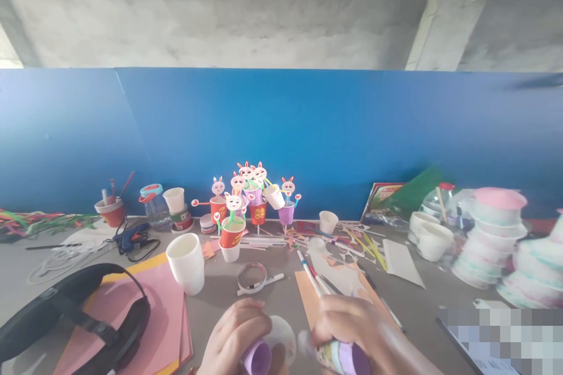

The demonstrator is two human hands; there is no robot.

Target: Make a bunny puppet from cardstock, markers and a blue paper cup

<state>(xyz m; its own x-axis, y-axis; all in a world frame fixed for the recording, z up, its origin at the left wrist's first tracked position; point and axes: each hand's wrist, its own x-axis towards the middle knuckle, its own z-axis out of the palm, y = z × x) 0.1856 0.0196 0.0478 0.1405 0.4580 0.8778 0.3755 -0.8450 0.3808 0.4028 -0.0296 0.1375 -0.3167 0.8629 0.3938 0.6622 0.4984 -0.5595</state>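
Note:
At the near edge of the table, my left hand [241, 333] is closed around a hollow purple cap [257, 357], its round end facing me. My right hand [347, 325] grips a patterned glue stick [336, 357] with a purple base. Its blurred whitish tip points left, toward my left hand. A pale round disc [281, 334] shows beside the left fingers; the hand partly hides it, and I cannot tell whether it is held. Just beyond my hands lie a roll of tape [251, 277] and a white marker [272, 283].
Rabbit-faced cup figures [233, 225] stand at the back centre. A stack of white cups [187, 263] is left, near pink paper [158, 310] and a black headset [74, 310]. Paper scraps, pens and orange paper [303, 293] lie right of centre. Painted cup stacks [488, 246] stand far right.

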